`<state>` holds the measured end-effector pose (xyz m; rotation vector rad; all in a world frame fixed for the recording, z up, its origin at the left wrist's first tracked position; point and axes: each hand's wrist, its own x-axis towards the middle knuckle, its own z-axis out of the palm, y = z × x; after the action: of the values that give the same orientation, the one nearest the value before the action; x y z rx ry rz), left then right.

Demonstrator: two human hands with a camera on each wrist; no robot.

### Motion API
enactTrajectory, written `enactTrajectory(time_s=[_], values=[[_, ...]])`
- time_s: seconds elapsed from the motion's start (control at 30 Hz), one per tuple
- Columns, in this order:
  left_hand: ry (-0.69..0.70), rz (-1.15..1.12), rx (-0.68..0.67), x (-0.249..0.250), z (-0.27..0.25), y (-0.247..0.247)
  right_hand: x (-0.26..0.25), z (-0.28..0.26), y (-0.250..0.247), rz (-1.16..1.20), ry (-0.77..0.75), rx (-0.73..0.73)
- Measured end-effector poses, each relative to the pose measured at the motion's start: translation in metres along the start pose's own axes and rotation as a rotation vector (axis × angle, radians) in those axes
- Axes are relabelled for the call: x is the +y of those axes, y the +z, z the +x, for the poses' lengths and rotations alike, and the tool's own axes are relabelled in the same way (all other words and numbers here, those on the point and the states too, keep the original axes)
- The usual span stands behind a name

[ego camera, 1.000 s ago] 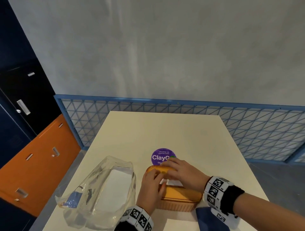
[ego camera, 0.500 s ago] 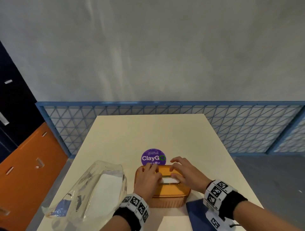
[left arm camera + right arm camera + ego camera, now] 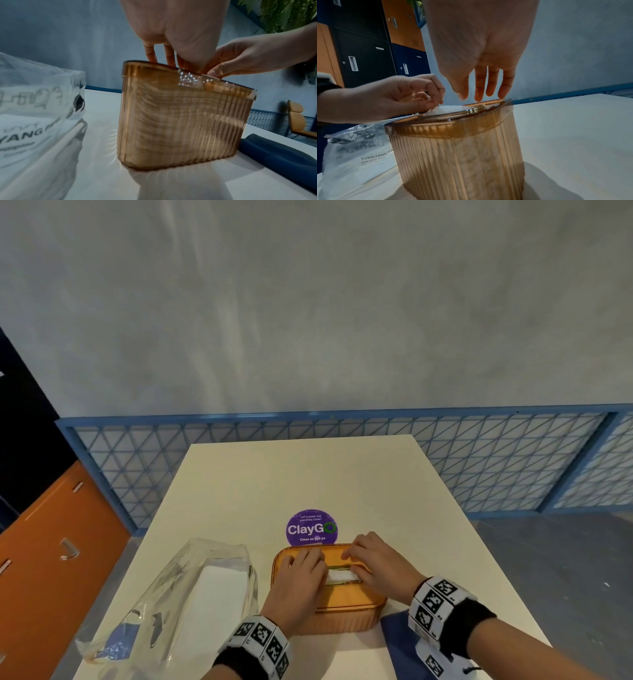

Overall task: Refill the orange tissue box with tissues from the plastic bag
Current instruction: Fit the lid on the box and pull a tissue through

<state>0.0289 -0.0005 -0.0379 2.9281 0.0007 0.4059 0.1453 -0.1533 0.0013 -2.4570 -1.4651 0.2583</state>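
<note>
Low in the middle of the head view, the orange tissue box [image 3: 342, 616] is standing upright on the cream bench [image 3: 308, 474], its lid on and a white tissue [image 3: 340, 577] showing at the slot. Both hands are working at that slot. The left hand [image 3: 298, 587] is lying over the lid's left half; in the right wrist view its fingers [image 3: 435, 88] are curling and pinching the tissue's edge [image 3: 447, 109]. The right hand [image 3: 380, 570] is coming in from the right of the frame, its fingers [image 3: 489, 83] hanging fairly straight, fingertips touching the lid's far part, grasping nothing. Through the ribbed, see-through wall, a stack of tissues [image 3: 164, 121] is filling the box. To the left, just beside the box, the plastic bag [image 3: 178, 604] is lying with white tissues inside. A purple round sticker [image 3: 311, 527] is sitting on the bench just beyond the box, and a dark blue cloth [image 3: 397, 635] is lying at the box's lower right.
</note>
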Motion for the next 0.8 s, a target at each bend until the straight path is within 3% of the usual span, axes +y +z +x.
enactTrajectory(time_s=[0.07,0.13,0.37,0.67,0.8], values=[[-0.062,-0.048,-0.016,-0.003,-0.001,-0.004,-0.004,0.005,0.002,-0.042,0.004,-0.046],[-0.125,-0.084,-0.119,-0.003,0.003,-0.010,-0.007,0.010,0.003,-0.083,0.027,-0.081],[-0.113,0.041,-0.302,-0.008,0.024,-0.014,-0.013,0.018,0.006,-0.187,0.053,-0.123],[0.023,0.209,-0.373,-0.002,0.030,-0.014,-0.014,0.008,0.007,-0.142,0.053,-0.078],[-0.043,0.089,-0.340,-0.006,0.023,-0.010,-0.013,0.004,0.007,-0.156,0.051,-0.076]])
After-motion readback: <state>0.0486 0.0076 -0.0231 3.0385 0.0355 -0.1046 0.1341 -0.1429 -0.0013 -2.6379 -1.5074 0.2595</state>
